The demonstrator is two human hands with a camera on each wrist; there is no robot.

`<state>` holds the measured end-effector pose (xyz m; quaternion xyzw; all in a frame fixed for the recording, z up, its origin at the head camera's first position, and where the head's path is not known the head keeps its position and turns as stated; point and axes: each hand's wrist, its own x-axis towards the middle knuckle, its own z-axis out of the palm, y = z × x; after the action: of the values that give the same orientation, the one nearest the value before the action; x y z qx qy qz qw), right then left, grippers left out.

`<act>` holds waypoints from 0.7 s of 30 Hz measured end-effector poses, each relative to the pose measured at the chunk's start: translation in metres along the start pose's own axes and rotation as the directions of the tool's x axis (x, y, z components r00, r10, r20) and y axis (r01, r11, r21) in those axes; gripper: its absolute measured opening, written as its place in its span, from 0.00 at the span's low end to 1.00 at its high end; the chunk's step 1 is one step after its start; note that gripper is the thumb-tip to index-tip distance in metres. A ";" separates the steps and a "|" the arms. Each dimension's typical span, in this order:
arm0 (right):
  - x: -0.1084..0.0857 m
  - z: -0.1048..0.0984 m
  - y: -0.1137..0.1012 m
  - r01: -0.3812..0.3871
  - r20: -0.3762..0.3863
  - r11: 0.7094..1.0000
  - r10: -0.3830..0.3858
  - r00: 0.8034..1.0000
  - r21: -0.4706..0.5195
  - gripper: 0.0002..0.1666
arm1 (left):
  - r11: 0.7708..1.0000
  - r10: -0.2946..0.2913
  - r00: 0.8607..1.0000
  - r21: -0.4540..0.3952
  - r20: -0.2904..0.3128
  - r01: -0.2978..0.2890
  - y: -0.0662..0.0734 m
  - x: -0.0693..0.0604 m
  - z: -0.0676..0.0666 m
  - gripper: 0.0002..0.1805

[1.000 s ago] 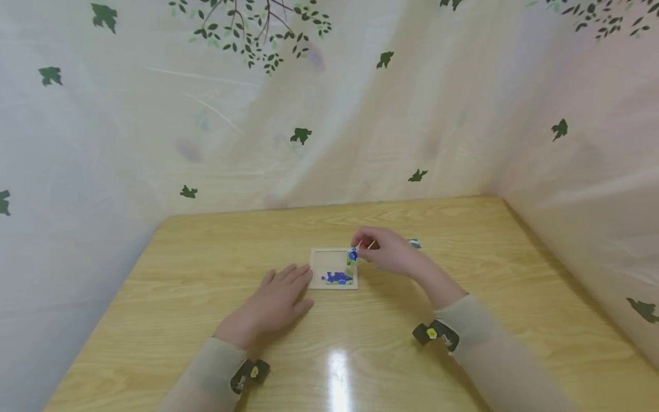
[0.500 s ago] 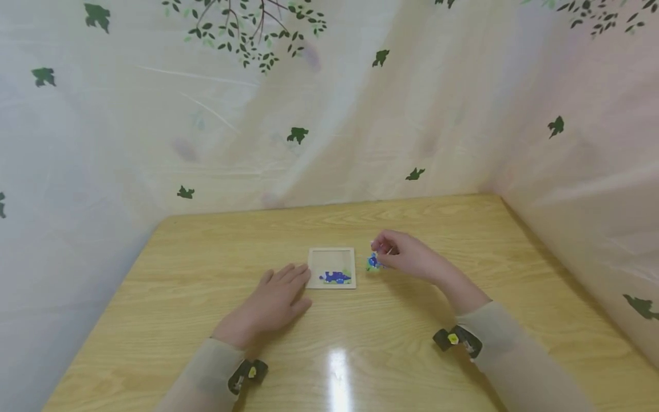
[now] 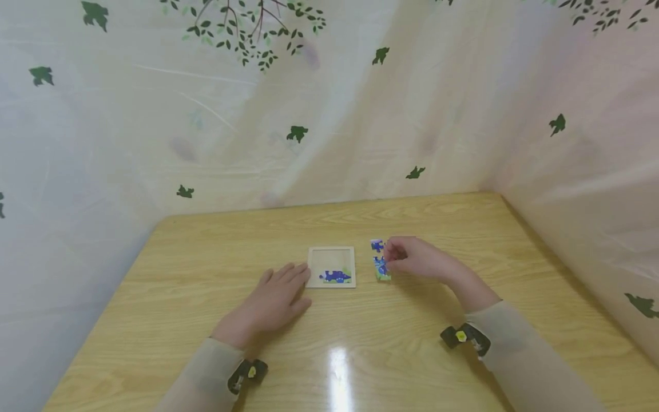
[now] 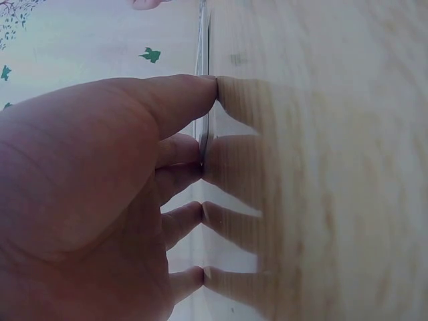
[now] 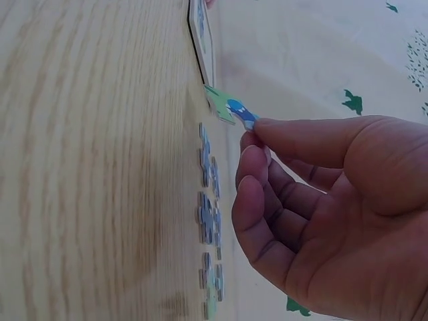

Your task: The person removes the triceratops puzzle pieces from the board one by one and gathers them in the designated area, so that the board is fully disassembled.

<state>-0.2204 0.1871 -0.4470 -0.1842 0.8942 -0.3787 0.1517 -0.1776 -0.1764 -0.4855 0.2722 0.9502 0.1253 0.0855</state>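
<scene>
A square wooden tray (image 3: 311, 257) lies on the table, with blue and green puzzle pieces (image 3: 337, 277) along its bottom edge. My left hand (image 3: 273, 303) lies with extended fingers against the tray's left side; in the left wrist view its fingertips (image 4: 202, 212) touch the tabletop. Right of the tray, my right hand (image 3: 422, 260) pinches a blue and green piece (image 3: 382, 269) between thumb and finger. The right wrist view shows that piece (image 5: 223, 107) tilted in the pinch of the right hand (image 5: 334, 200), the other fingers curled.
Several loose puzzle pieces (image 5: 206, 217) lie on the table beside the right hand; one blue piece (image 3: 377, 245) shows just left of it, and the hand hides others from above. A pale curtain (image 3: 231, 143) with leaf patterns stands behind the wooden table (image 3: 206, 246).
My right hand has moved right, away from the tray, carrying the piece from over the tray's upper right corner. A loose blue piece has come into clearer view. My left hand stays in place.
</scene>
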 end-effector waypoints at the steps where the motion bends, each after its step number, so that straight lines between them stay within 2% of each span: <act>1: 0.000 0.000 0.000 0.003 0.004 1.000 -0.003 1.000 -0.006 0.04 | 1.000 0.001 1.000 0.003 0.000 -0.001 0.000 0.000 0.000 0.39; 6: -0.001 0.000 -0.001 0.019 0.015 1.000 -0.018 1.000 -0.018 0.05 | 1.000 0.002 1.000 0.011 -0.002 -0.002 0.000 0.000 0.000 0.39; 21: 0.003 0.007 0.005 -0.013 0.033 0.993 0.017 0.999 -0.118 0.03 | 1.000 -0.001 1.000 0.002 -0.002 0.001 0.002 -0.001 -0.003 0.38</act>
<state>-0.2215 0.1847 -0.4561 -0.1926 0.9136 -0.3210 0.1587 -0.1758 -0.1756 -0.4820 0.2717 0.9505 0.1248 0.0842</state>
